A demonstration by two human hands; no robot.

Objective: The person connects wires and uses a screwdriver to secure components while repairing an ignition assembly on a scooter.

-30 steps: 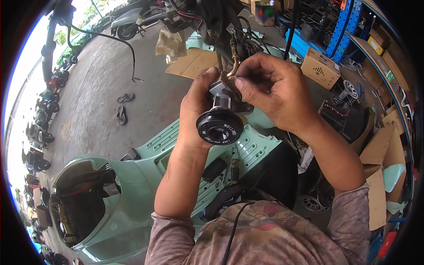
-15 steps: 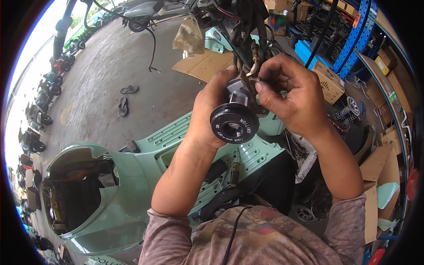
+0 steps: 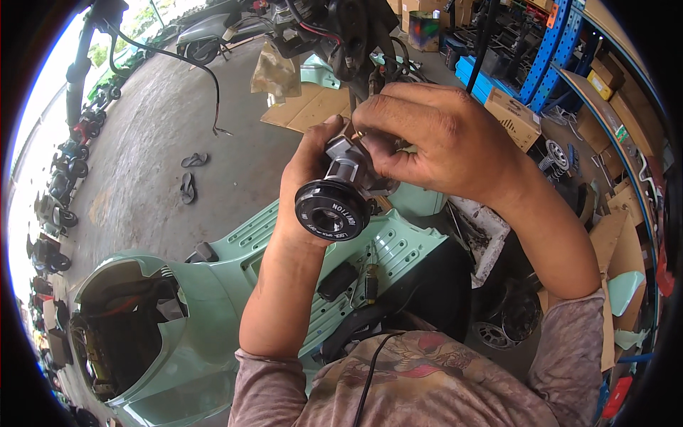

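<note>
An ignition lock [image 3: 331,211] with a round black face and a grey metal body sits in my left hand [image 3: 302,167]. That hand is wrapped round it from the left, thumb along the top of the body. My right hand [image 3: 445,139] comes in from the right, its thumb and bent fingers pinched against the lock's side. Whatever lies between those fingertips is hidden. Just beyond my hands is a dark scooter front assembly [image 3: 348,39] with wires, partly covered by my right hand.
Below my hands lies a mint-green scooter body [image 3: 220,299]; a screwdriver-like tool [image 3: 371,283] rests on its floorboard. A black cable [image 3: 206,67] dangles at upper left. Sandals [image 3: 188,188] lie on the floor. Blue shelving [image 3: 555,57] and a cardboard box [image 3: 512,117] stand at right.
The ignition lock and my left hand have shifted left, and the lock has tilted. My right hand has moved left and rolled over, its fingertips now against the lock.
</note>
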